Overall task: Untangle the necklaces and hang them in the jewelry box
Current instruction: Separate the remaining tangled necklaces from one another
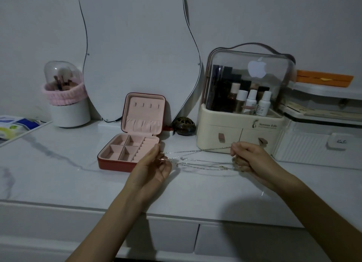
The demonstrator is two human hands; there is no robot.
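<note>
I see the chains [197, 160] strung sideways between both pinching hands; my left hand [154, 164] sits just beside the box [125, 144], nearer its hooks [147, 105]

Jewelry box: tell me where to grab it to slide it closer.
Probably grip the jewelry box by its low red base at the front-left corner, coming from the left; the upright lid could tip, and the left hand and necklaces crowd its right.

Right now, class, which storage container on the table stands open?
The red jewelry box, its lid raised against the mirror; the cosmetics case and domed brush holder are closed.
</note>
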